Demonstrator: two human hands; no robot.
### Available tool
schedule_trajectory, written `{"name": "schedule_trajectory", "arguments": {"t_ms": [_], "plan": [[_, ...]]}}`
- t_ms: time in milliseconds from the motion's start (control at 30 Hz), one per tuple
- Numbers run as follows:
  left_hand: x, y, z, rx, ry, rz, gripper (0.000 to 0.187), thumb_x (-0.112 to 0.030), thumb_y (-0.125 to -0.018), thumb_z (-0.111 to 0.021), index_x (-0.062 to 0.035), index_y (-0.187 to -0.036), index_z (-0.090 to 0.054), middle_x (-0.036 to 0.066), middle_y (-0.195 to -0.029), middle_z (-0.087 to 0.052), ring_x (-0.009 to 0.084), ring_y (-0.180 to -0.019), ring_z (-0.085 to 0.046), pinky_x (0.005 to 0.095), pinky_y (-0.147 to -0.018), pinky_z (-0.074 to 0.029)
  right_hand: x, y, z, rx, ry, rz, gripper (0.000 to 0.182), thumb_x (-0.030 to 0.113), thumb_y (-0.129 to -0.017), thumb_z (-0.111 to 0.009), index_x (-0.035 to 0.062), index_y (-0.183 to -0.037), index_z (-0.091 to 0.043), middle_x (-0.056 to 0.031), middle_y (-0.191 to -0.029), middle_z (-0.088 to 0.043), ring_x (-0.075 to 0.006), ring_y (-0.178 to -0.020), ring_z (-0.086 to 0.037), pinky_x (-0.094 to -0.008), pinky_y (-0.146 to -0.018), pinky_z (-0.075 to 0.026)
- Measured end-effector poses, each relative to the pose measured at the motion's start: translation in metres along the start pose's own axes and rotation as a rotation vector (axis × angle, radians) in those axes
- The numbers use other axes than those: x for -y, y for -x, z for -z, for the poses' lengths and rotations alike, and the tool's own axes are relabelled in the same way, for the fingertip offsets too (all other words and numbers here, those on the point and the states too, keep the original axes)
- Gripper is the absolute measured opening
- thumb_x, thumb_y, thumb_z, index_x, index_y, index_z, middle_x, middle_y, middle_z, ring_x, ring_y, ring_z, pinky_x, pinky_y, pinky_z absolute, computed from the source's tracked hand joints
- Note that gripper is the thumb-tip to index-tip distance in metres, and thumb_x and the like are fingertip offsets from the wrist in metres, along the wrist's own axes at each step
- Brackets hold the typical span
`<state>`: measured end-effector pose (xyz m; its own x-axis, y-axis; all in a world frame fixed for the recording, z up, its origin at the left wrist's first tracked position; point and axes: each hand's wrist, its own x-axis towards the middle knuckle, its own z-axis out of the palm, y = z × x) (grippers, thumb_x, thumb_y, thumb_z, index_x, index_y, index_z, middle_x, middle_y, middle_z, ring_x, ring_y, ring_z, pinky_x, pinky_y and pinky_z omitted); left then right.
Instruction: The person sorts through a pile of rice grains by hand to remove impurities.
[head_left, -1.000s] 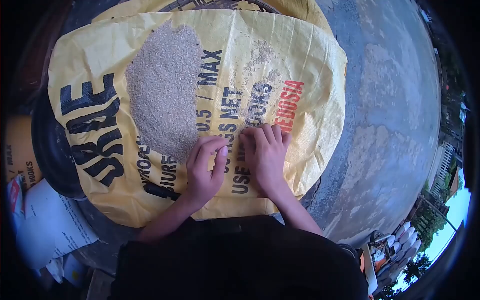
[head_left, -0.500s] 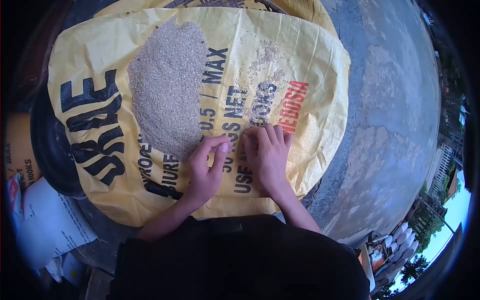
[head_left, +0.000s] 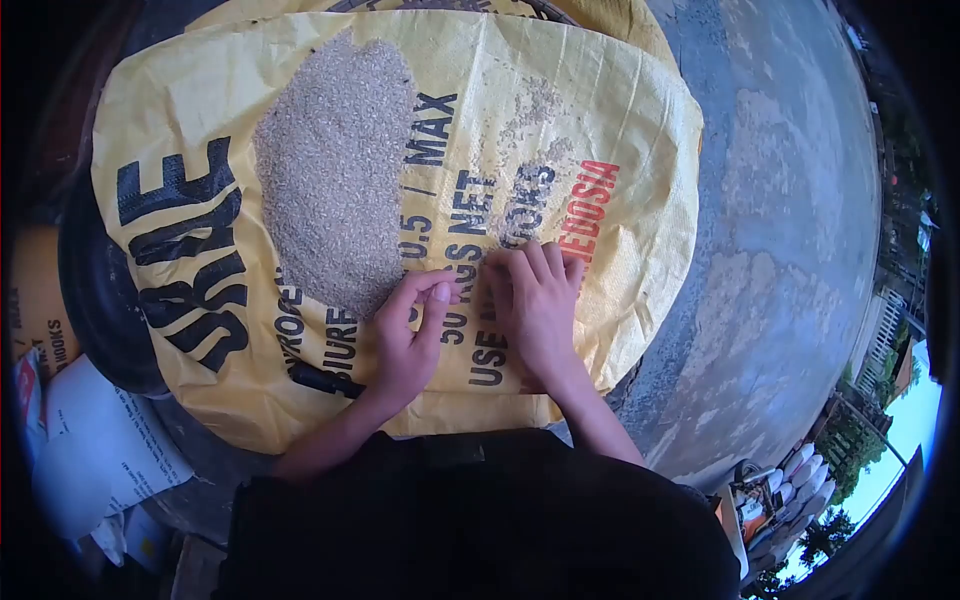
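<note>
A large heap of small pale grains (head_left: 335,170) lies on a yellow woven sack (head_left: 640,240) printed with black and red letters. A thinner scatter of grains (head_left: 530,115) is spread on the sack's right part. My left hand (head_left: 408,340) is just beside the heap's lower right edge, thumb and fingers closed in a pinch; whatever is between them is too small to make out. My right hand (head_left: 540,315) is over the printed letters below the scatter, its fingers bent down toward the sack. Its fingertips and anything in them are mostly hidden.
A woven basket rim (head_left: 540,10) shows behind the sack's top edge. At the left are a black rounded object (head_left: 100,290) and a white printed sack (head_left: 105,440). Worn grey concrete floor (head_left: 760,220) extends to the right, with several items (head_left: 790,490) farther off.
My right hand has shifted very slightly, its fingers a little farther up the sack. My left hand stays nearly in place, its thumb moved slightly. The heap looks the same.
</note>
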<state>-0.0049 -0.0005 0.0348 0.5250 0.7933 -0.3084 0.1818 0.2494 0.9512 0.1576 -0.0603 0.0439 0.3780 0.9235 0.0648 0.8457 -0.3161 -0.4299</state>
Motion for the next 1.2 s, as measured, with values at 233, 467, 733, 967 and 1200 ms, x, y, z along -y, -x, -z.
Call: {"name": "schedule_trajectory", "arguments": {"t_ms": [233, 467, 733, 967, 1200], "plan": [[-0.003, 0.000, 0.003, 0.002, -0.027, 0.010, 0.021, -0.014, -0.109, -0.053, 0.0018, -0.120, -0.062, 0.010, -0.104, -0.071, 0.0157, -0.097, -0.068, 0.0295, -0.089, -0.054, 0.000, -0.001, 0.002, 0.011, 0.013, 0.036, 0.017, 0.012, -0.085, -0.075, 0.0120, -0.098, -0.064, -0.0038, -0.089, -0.058, -0.0236, -0.088, -0.056, -0.0394, -0.083, -0.037], [0.002, 0.001, 0.003, 0.003, -0.003, 0.003, 0.021, -0.014, -0.109, -0.053, 0.0013, -0.120, -0.062, 0.010, -0.104, -0.071, 0.0151, -0.097, -0.068, 0.0288, -0.089, -0.053, -0.002, 0.004, 0.003, 0.011, -0.004, 0.012, 0.019, 0.010, -0.083, -0.075, 0.0107, -0.098, -0.063, -0.0049, -0.091, -0.059, -0.0244, -0.089, -0.056, -0.0394, -0.084, -0.038], [-0.005, -0.001, 0.007, -0.006, -0.008, -0.014, 0.019, -0.013, -0.109, -0.052, 0.0006, -0.118, -0.062, 0.008, -0.103, -0.069, 0.0143, -0.096, -0.066, 0.0284, -0.087, -0.051, -0.044, 0.009, 0.053, -0.200, 0.098, -0.122, 0.015, 0.012, -0.088, -0.074, 0.0115, -0.097, -0.063, -0.0005, -0.090, -0.059, -0.0196, -0.088, -0.056, -0.0379, -0.087, -0.036], [-0.005, -0.005, 0.007, -0.019, -0.059, -0.094, 0.017, -0.009, -0.108, -0.052, 0.0010, -0.114, -0.063, 0.008, -0.100, -0.068, 0.0141, -0.094, -0.066, 0.0288, -0.086, -0.051, -0.167, 0.019, 0.133, -0.496, 0.248, -0.832, 0.014, 0.020, -0.098, -0.066, 0.0065, -0.102, -0.067, -0.0026, -0.087, -0.069, -0.0192, -0.085, -0.066, -0.0413, -0.093, -0.043], [-0.009, -0.004, 0.001, 0.006, -0.176, -0.241, 0.012, -0.006, -0.104, -0.057, 0.0016, -0.110, -0.065, 0.010, -0.096, -0.069, 0.0157, -0.085, -0.067, 0.0290, -0.080, -0.052, -0.135, 0.024, 0.090, -0.646, 0.182, -0.466, 0.027, 0.011, -0.099, -0.064, 0.0026, -0.125, -0.064, -0.0128, -0.112, -0.072, -0.0278, -0.106, -0.068, -0.0440, -0.100, -0.047]]}}
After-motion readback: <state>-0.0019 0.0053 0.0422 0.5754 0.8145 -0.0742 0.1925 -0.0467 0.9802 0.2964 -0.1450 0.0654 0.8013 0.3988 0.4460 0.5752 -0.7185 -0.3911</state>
